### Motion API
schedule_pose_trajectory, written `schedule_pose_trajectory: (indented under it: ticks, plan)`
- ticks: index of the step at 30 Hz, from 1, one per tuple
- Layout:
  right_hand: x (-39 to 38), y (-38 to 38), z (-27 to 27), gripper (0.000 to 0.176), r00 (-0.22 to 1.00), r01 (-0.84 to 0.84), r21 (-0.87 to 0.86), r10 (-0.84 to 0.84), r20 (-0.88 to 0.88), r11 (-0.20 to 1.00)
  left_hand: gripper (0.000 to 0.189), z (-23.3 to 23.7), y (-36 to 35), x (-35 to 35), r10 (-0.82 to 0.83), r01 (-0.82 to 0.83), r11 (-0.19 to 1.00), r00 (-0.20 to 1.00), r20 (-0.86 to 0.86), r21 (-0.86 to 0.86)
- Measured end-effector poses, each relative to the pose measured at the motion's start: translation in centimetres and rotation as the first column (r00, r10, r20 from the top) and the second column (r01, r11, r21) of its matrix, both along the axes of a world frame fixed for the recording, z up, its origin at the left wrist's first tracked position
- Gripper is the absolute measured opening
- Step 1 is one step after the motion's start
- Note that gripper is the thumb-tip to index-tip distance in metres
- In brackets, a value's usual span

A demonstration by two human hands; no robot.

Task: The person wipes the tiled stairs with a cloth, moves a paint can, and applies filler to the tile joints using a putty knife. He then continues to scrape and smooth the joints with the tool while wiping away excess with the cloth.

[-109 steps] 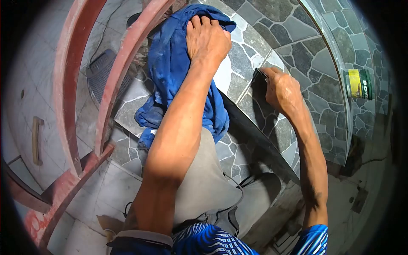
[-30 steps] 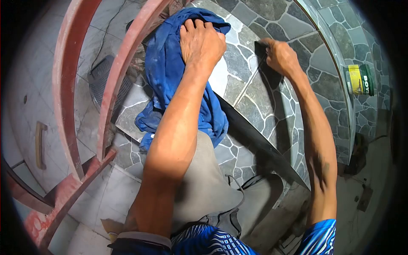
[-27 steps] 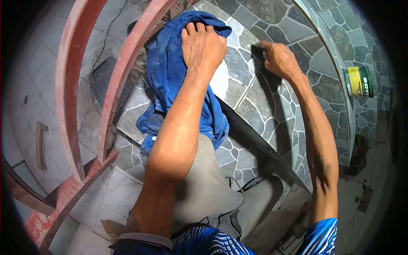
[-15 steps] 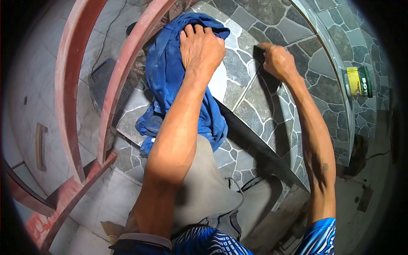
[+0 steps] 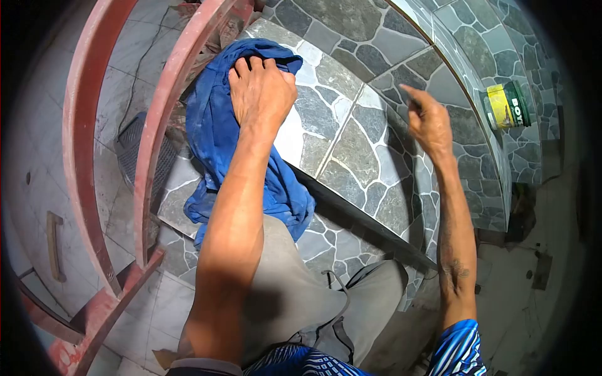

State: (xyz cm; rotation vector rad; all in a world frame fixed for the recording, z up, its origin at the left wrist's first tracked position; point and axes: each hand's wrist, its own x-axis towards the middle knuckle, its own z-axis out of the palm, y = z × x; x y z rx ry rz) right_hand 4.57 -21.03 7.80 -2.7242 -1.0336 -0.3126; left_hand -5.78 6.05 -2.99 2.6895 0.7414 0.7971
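A bunched blue cloth [image 5: 213, 125], dusted with pale marks, lies over the stone-patterned tiled step [image 5: 351, 147]. My left hand [image 5: 262, 94] presses down on its upper part with the fingers curled into the fabric. Farther right, my right hand [image 5: 429, 122] is raised beside the curved tiled riser [image 5: 411, 69]. Its index finger reaches forward while the others are bent in. A thin dark sliver shows by the fingertip, but what it belongs to is not clear.
Curved reddish posts [image 5: 160, 106] rise on the left from a red base rail [image 5: 119, 307]. Behind them lies a grey mesh-like object [image 5: 144, 153]. A green and yellow can [image 5: 508, 106] stands at the right. A dark strip [image 5: 364, 216] runs along the step edge.
The view has shifted slightly. My right hand has turned, its index finger now extended, and the dark flat piece at its fingertips shows only as a sliver. My left hand stays on the cloth.
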Motion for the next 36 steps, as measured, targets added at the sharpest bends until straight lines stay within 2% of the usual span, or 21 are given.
schedule_pose_trajectory:
  ticks: [2, 5, 6, 7, 9, 11, 13, 16, 19, 20, 23, 24, 27, 31, 32, 33, 36]
  plan:
    - [0.4, 0.4, 1.6, 0.043, 0.991, -0.056, -0.047, 0.061, 0.119, 0.997, 0.038, 0.0, 0.0, 0.0, 0.001, -0.001, 1.000, 1.000, -0.014, 0.006]
    - [1.8, 1.5, 0.4, 0.044, 0.981, -0.032, -0.123, 0.055, 0.186, 0.992, 0.039, 0.0, -0.1, 0.0, 0.008, -0.007, 1.000, 1.000, -0.026, 0.025]
    - [2.6, 1.5, -1.2, 0.045, 0.992, -0.028, -0.196, 0.051, 0.116, 0.980, 0.040, -0.1, -0.1, 0.1, 0.008, -0.007, 0.999, 1.000, -0.013, 0.037]
    - [2.6, 2.3, -2.9, 0.048, 0.982, -0.035, -0.304, 0.090, 0.168, 0.952, 0.041, -0.2, -0.1, 0.2, 0.007, -0.007, 0.999, 1.000, 0.000, 0.047]
    - [2.1, 3.0, -4.0, 0.052, 0.985, -0.007, -0.403, 0.075, 0.153, 0.915, 0.042, -0.3, 0.0, 0.1, 0.005, -0.005, 0.999, 1.000, 0.001, 0.046]
    - [1.3, 3.1, -2.8, 0.051, 0.981, 0.047, -0.292, 0.011, 0.193, 0.955, 0.043, -0.2, 0.0, 0.1, 0.012, -0.012, 1.000, 1.000, -0.023, 0.028]
    - [1.4, 2.6, -3.6, 0.051, 0.986, 0.009, -0.273, 0.036, 0.161, 0.962, 0.043, -0.3, 0.1, -0.1, 0.012, -0.011, 1.000, 1.000, -0.022, 0.028]
    - [1.6, 2.5, -4.0, 0.051, 0.985, 0.001, -0.306, 0.051, 0.164, 0.952, 0.042, -0.3, 0.0, 0.2, 0.006, -0.007, 0.999, 1.000, 0.025, 0.054]
    - [1.5, 2.4, -3.7, 0.052, 0.991, 0.032, -0.265, 0.004, 0.136, 0.964, 0.041, -0.1, 0.0, 0.0, 0.003, -0.003, 1.000, 1.000, -0.011, 0.030]
    - [1.9, 2.2, -4.6, 0.050, 0.984, 0.014, -0.322, 0.044, 0.172, 0.947, 0.040, -0.4, 0.0, 0.2, 0.005, -0.007, 0.998, 1.000, 0.025, 0.061]
    - [1.0, 2.6, -3.2, 0.049, 0.974, 0.023, -0.173, 0.017, 0.224, 0.985, 0.040, -0.4, 0.0, 0.1, 0.014, -0.015, 0.998, 1.000, 0.012, 0.063]
    - [1.2, 2.5, -3.6, 0.052, 0.967, 0.066, -0.185, -0.017, 0.256, 0.980, 0.040, -0.5, 0.0, 0.2, 0.015, -0.016, 0.998, 1.000, 0.014, 0.060]
    - [1.6, 2.1, -4.8, 0.054, 0.982, 0.044, -0.332, 0.020, 0.186, 0.942, 0.040, -0.5, 0.0, 0.2, 0.003, -0.005, 0.999, 0.999, 0.039, 0.052]
    - [0.9, 2.1, -4.1, 0.054, 0.973, 0.076, -0.186, -0.032, 0.230, 0.980, 0.040, -0.2, 0.0, 0.1, 0.016, -0.015, 0.999, 1.000, -0.010, 0.050]
    - [0.9, 2.0, -4.4, 0.056, 0.985, 0.058, -0.271, -0.011, 0.172, 0.961, 0.040, -0.2, 0.0, 0.0, 0.004, -0.004, 0.999, 1.000, 0.015, 0.040]
    - [1.0, 2.2, -4.5, 0.056, 0.982, 0.045, -0.326, 0.019, 0.189, 0.944, 0.040, -0.3, -0.3, 0.1, -0.001, 0.000, 0.999, 1.000, 0.013, 0.040]
    - [1.1, 2.5, -3.8, 0.057, 0.978, 0.020, -0.247, 0.031, 0.204, 0.969, 0.040, -0.3, 0.4, 0.2, 0.021, -0.022, 0.998, 1.000, 0.018, 0.058]
